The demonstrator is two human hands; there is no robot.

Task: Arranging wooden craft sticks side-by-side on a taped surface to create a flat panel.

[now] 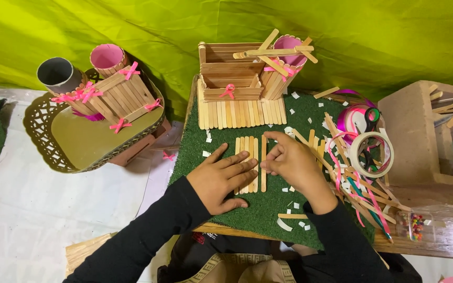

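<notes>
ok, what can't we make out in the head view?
- Row of craft sticks: lower ends hidden under the left hand and right hand.
- Beads in the clear box: too small to tell apart.
- Cardboard box: contents cut off by the right edge.

Home craft corner; green turf mat [268,202]; ice-cream sticks [353,181]; ribbon rolls [353,116]; tape roll [371,153]

We see pale wooden craft sticks [247,149] lying flat, side by side in a row, upright in frame, at centre.
</notes>
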